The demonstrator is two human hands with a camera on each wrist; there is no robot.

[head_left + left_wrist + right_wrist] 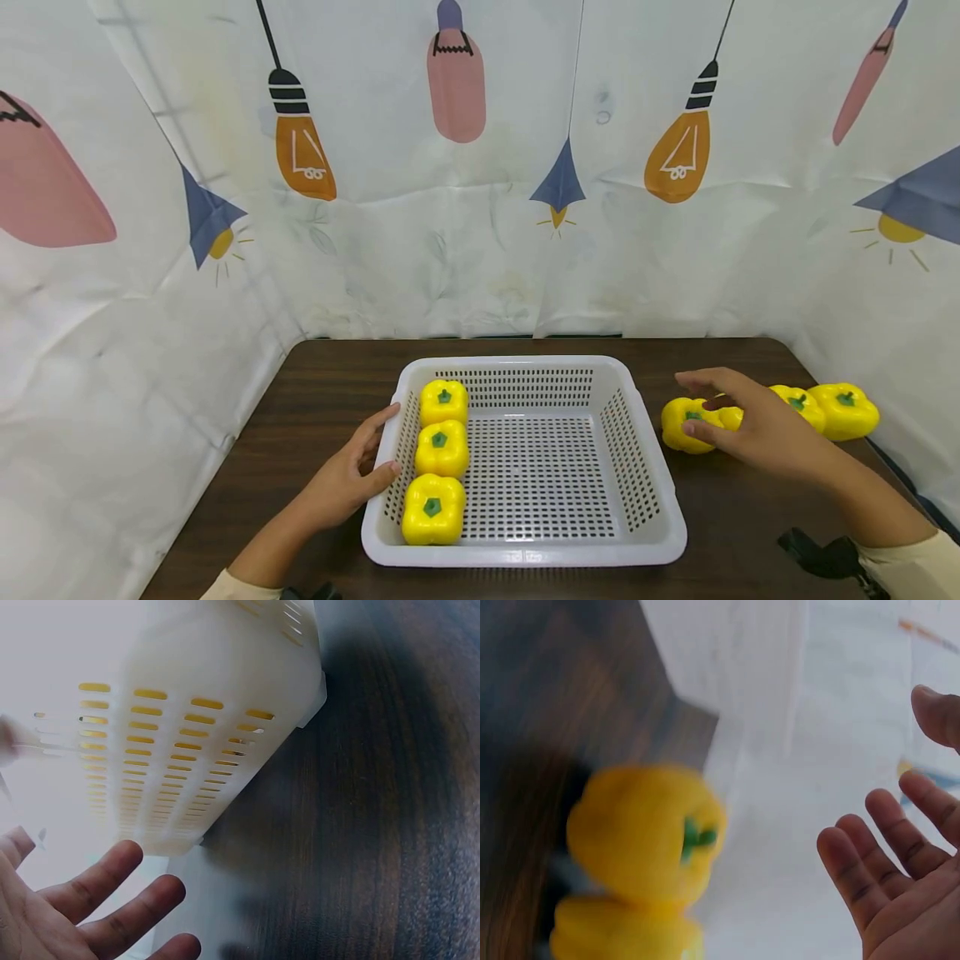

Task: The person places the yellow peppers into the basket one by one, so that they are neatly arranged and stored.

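Three yellow bell peppers (433, 521) with green stems stand in a column along the left side of a white plastic basket (525, 554). My left hand (337, 487) is at the basket's left rim, thumb and fingers spread; in the left wrist view its fingers (135, 915) lie apart from the slotted outer wall. To the right of the basket, a row of yellow bell peppers (847, 412) lies on the table. Over this row hovers my right hand (772, 429), partly hiding it, with fingers spread and nothing held. The right wrist view shows a pepper (637, 832) apart from the fingers.
The basket stands on a dark wood-grain table (315, 400). A white printed cloth (450, 267) hangs behind the table and along both sides. A black strap (821, 554) is near the right wrist.
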